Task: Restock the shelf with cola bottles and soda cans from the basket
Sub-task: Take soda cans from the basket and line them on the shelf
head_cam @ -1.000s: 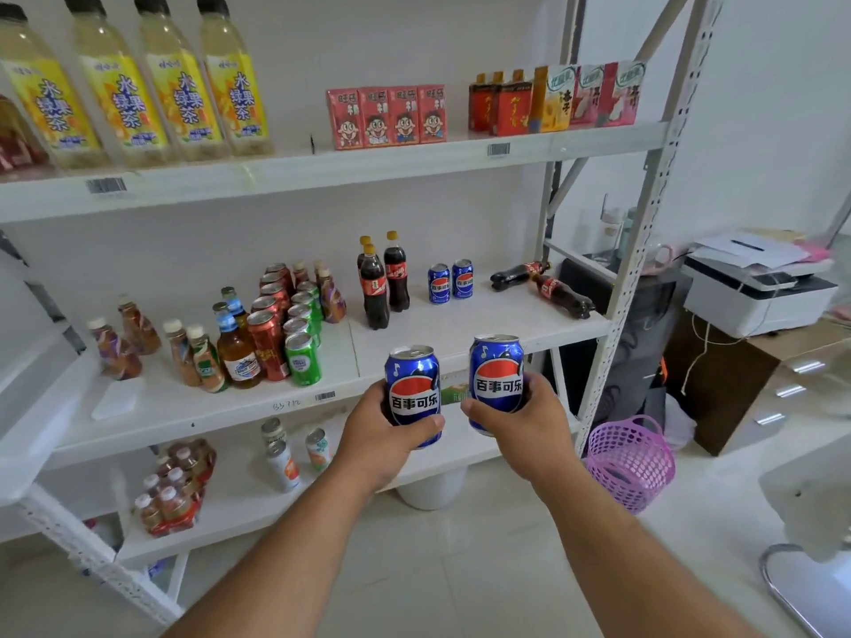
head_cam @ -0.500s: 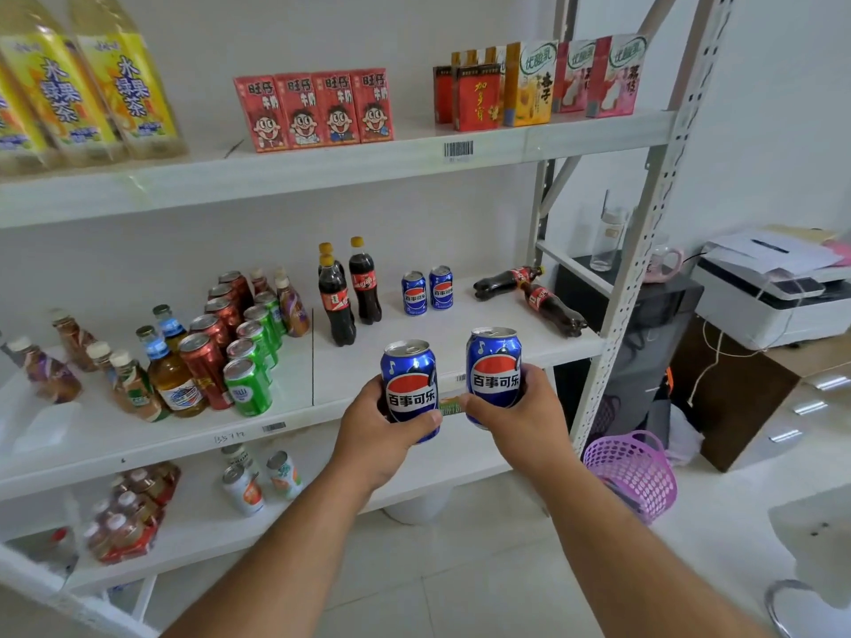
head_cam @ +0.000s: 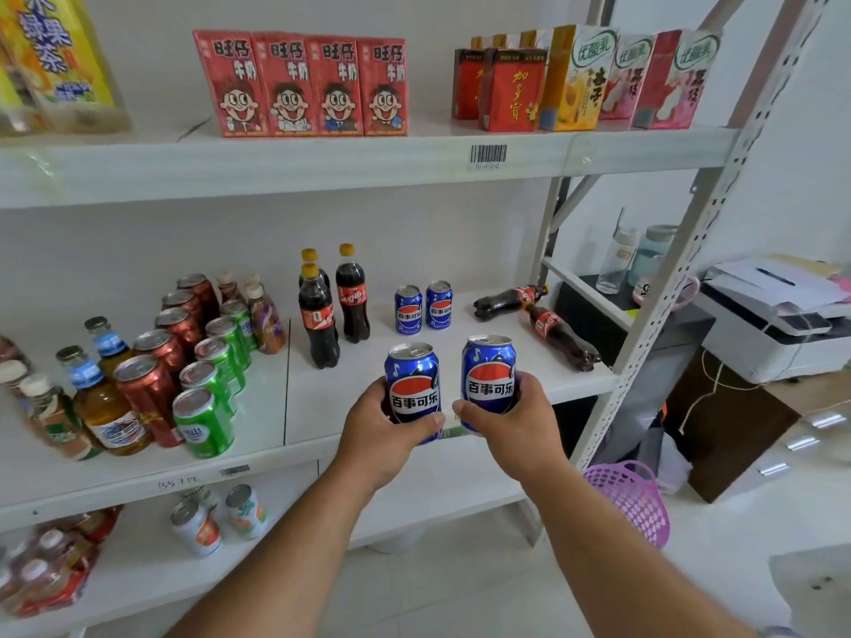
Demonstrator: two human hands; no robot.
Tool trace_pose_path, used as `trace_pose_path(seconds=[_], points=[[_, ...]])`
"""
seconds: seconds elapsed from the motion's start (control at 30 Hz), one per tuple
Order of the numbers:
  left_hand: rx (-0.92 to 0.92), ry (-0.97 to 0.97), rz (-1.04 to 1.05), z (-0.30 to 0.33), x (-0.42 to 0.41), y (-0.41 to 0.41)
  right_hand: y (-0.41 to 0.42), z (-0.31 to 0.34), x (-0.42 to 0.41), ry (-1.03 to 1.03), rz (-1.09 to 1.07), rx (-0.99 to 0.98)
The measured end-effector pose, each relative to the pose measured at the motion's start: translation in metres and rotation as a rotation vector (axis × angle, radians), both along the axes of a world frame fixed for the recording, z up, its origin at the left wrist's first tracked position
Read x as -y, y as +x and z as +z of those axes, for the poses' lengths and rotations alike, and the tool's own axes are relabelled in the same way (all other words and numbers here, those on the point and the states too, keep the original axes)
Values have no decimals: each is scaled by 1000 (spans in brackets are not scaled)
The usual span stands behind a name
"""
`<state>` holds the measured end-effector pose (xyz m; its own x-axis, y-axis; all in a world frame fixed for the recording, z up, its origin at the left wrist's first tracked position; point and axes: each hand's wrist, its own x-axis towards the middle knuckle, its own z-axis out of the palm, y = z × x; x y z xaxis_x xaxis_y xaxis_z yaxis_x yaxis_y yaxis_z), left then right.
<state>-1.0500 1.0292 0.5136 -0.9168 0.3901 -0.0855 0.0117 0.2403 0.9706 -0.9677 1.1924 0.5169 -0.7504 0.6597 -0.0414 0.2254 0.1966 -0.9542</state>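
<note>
The left hand [head_cam: 380, 428] grips 1 blue soda can [head_cam: 411, 389] and the right hand [head_cam: 511, 419] grips another blue can [head_cam: 488, 377], fingers curled round each, both upright just before the middle shelf [head_cam: 460, 361]. On that shelf stand 2 matching cans [head_cam: 422, 308], 3 upright cola bottles [head_cam: 332, 301] and 2 toppled bottles [head_cam: 536, 317]. Below its right end sits the purple basket [head_cam: 633, 497].

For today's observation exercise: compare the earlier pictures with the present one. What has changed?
Both hands, left hand and right hand, carried their blue cans forward, closer to the middle shelf. Each grip is unchanged; shelf stock stayed put.
</note>
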Motion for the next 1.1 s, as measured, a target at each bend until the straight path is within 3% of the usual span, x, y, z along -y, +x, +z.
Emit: trace_pose_path(seconds=[0.63,1.1], points=[[49,-117,209,-28,-144,-34,-63,-36,-160,-57,204,28],[76,-136,283,-55,-158,-96,-134,-54,-178,-50,238,85]])
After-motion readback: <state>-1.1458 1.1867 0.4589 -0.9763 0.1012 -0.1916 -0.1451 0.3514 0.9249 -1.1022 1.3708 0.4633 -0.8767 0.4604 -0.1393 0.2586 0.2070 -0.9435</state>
